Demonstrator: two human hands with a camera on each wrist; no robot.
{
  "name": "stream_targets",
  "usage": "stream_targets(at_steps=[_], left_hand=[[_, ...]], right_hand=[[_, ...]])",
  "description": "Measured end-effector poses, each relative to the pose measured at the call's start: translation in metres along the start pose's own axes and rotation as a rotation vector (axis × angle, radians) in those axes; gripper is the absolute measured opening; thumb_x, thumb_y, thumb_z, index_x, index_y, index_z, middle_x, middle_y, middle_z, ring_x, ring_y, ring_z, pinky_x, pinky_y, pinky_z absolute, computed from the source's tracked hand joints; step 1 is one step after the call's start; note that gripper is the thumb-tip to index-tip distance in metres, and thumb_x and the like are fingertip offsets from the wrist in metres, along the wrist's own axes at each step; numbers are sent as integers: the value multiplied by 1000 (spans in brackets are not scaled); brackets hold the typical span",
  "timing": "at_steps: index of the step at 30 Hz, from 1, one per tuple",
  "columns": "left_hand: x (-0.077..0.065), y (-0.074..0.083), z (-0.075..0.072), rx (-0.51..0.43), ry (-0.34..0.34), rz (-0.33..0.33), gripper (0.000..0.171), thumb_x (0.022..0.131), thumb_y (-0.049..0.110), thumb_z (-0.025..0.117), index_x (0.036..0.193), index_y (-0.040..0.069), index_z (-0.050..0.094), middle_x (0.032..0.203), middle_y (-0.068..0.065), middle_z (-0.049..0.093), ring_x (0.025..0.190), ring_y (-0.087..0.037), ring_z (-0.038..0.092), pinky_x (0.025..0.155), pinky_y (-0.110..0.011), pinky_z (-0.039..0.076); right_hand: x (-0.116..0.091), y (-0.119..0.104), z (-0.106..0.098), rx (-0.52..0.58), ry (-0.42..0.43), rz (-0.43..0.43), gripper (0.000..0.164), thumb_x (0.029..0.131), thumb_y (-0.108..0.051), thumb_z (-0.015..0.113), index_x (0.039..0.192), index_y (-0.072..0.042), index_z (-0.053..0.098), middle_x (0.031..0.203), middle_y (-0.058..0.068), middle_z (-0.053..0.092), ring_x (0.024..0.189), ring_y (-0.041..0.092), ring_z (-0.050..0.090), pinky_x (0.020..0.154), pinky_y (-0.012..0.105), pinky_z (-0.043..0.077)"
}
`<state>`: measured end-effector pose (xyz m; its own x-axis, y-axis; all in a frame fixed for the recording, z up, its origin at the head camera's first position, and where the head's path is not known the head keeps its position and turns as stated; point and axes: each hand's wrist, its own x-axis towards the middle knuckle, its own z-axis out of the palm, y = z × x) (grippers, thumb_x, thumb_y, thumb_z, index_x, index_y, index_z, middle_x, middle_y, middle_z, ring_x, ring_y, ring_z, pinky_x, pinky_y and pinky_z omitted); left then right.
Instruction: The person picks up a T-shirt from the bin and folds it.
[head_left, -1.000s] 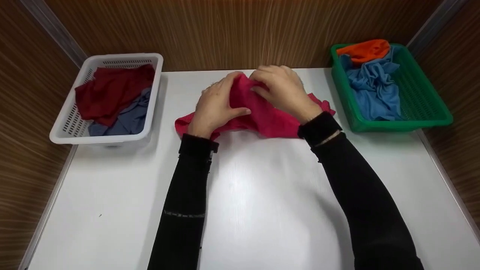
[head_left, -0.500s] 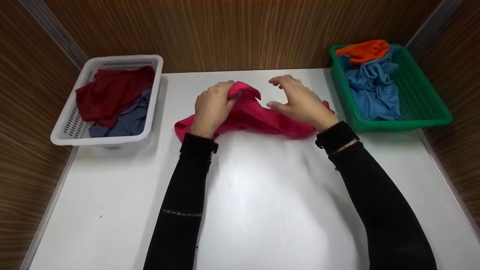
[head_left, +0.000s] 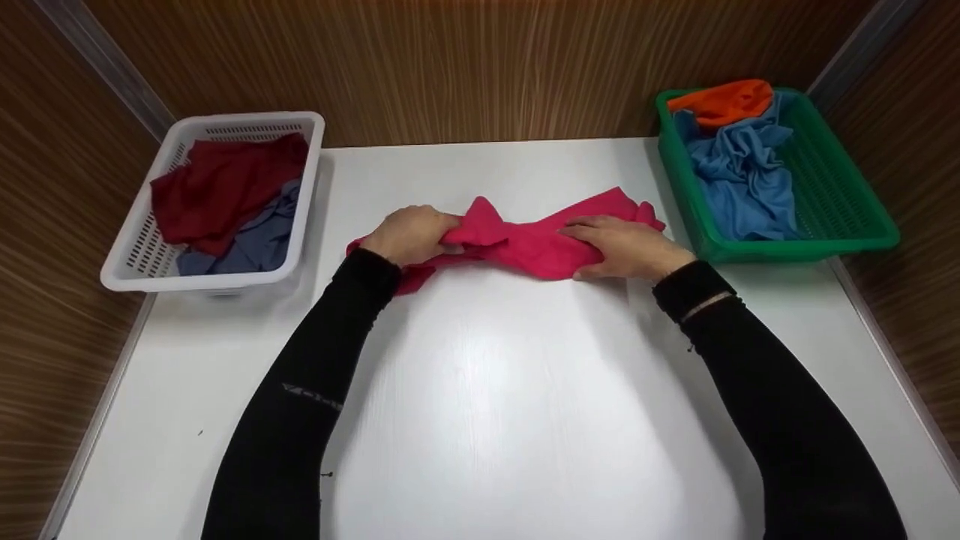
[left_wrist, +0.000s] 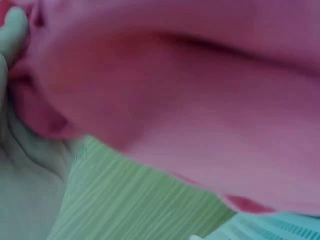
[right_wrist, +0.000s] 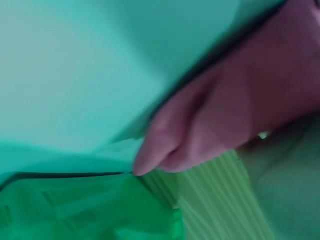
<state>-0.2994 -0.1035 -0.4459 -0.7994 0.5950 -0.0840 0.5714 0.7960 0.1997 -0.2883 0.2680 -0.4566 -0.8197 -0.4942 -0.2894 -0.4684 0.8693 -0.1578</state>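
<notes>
A crumpled pink cloth (head_left: 540, 251) lies stretched sideways across the white table, with a peak standing up near its middle. At its left part my left hand (head_left: 412, 234) grips a bunch of the fabric. In the left wrist view, the left thumb (left_wrist: 15, 32) presses on the gathered pink cloth (left_wrist: 200, 115). My right hand (head_left: 630, 249) rests over the cloth's right part, its fingers extended on top and its thumb by the front edge. In the right wrist view the cloth (right_wrist: 210, 120) is seen beside the palm; the right fingertips are hidden.
A white basket (head_left: 199, 279) at the left holds dark red (head_left: 225, 187) and grey-blue (head_left: 259, 240) cloths. At the right, a green basket (head_left: 847, 246) holds an orange cloth (head_left: 727, 103) and a blue cloth (head_left: 750, 180). Wood-patterned panels (head_left: 487, 67) border the table (head_left: 480, 405).
The left hand has lowered and shifted left, bringing the raised fabric down. The right hand let go of the cloth, moved right and came down onto its right part.
</notes>
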Motion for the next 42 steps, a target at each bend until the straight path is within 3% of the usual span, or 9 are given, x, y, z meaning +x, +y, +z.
stream_targets(at_steps=[4, 9, 15, 19, 23, 28, 33, 37, 42], left_hand=[[-10, -6, 9, 7, -28, 29, 23, 97, 34, 77, 89, 15, 67, 70, -1, 59, 77, -21, 62, 81, -40, 57], [-30, -3, 15, 28, -13, 75, 18, 96, 32, 78, 91, 16, 72, 75, -3, 69, 82, -23, 70, 86, -43, 60], [-62, 11, 16, 78, -41, 104, 12, 97, 24, 75, 88, 16, 74, 76, -4, 73, 80, -24, 72, 81, -43, 62], [-74, 19, 11, 85, -67, 102, 10, 97, 11, 68, 91, 16, 73, 78, -7, 74, 77, -25, 72, 75, -43, 62], [-74, 21, -2, 8, -21, 64, 13, 97, 7, 65, 98, 18, 72, 81, -5, 74, 81, -23, 72, 76, -40, 60], [-65, 18, -27, -147, 81, 12, 15, 96, 5, 63, 101, 19, 67, 82, -1, 71, 81, -17, 63, 78, -35, 54], [-57, 14, -49, -306, 158, -31, 11, 103, 18, 64, 111, 24, 69, 88, 1, 72, 84, -14, 62, 82, -34, 53], [-56, 10, -62, -353, 211, -45, 14, 105, 29, 64, 117, 24, 71, 96, 0, 76, 93, -16, 69, 89, -37, 56], [-59, 2, -70, -354, 261, -66, 18, 105, 32, 65, 118, 23, 71, 104, -3, 79, 99, -19, 73, 91, -39, 56]], right_hand=[[-4, 6, 6, -18, 24, -23, 93, 83, -43, 88, 162, -30, 42, 166, 6, 44, 155, 34, 39, 115, 64, 48], [-16, 0, 13, -40, 45, -77, 90, 82, -45, 89, 160, -29, 47, 162, 5, 49, 152, 32, 43, 112, 63, 52], [-32, -16, 19, -70, 45, -167, 86, 81, -50, 88, 156, -27, 52, 158, 5, 54, 148, 31, 48, 108, 59, 56], [-39, -28, 16, -69, 21, -199, 86, 80, -51, 89, 154, -28, 54, 155, 6, 57, 146, 32, 51, 107, 57, 57], [-41, -44, 10, -48, 67, -205, 84, 80, -58, 86, 152, -31, 54, 152, 2, 59, 144, 27, 54, 109, 55, 56], [-38, -77, 9, -67, 308, -228, 69, 82, -67, 80, 132, -25, 60, 131, -1, 65, 124, 22, 64, 100, 46, 60], [-35, -95, 17, -149, 503, -199, 52, 87, -48, 77, 121, -14, 57, 121, 7, 65, 111, 27, 66, 94, 44, 62], [-35, -87, 22, -176, 532, -121, 43, 81, -23, 78, 119, -12, 60, 116, 9, 68, 105, 31, 69, 84, 47, 65], [-38, -55, 13, -133, 494, 21, 32, 83, -19, 81, 110, -14, 65, 104, 9, 70, 95, 33, 69, 68, 54, 62]])
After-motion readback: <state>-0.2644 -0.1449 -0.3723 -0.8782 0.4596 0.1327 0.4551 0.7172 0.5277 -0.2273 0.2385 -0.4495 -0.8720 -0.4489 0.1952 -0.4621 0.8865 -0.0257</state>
